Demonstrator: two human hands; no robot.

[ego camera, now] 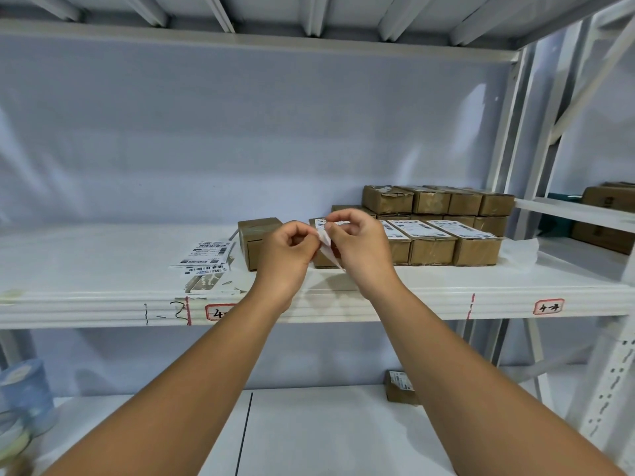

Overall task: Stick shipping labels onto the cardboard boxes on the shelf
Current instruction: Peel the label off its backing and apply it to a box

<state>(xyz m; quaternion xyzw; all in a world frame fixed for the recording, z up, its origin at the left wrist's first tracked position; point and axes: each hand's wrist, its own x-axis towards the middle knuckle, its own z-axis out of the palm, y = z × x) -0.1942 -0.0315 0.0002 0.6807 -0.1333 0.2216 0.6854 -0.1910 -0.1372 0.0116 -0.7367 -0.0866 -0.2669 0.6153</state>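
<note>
At the front edge of the white shelf (103, 255), the step in hand is judged to be peeling. One label (324, 239) is held just above the front row of boxes, between the two hands. The left hand (287, 250) and right hand (359, 247) are both curled, thumb and forefinger of each pinching the label, with a pale strip (probably the backing) trailing below. Which hand has the sticker and which the backing cannot be told. The next move calls for parting the two cleanly, then laying the label flat on an unlabelled top — the bare box (259, 235) just left of the hands is the likely target. Count, front row: one bare box, one part-hidden box (318, 262) behind the hands, three labelled boxes (429, 240) to the right. Rear stack (429, 201): four boxes on top, with the lower tier partly hidden and not counted. Loose labels (208, 252) lie left of the bare box — at least two sheets.
</note>
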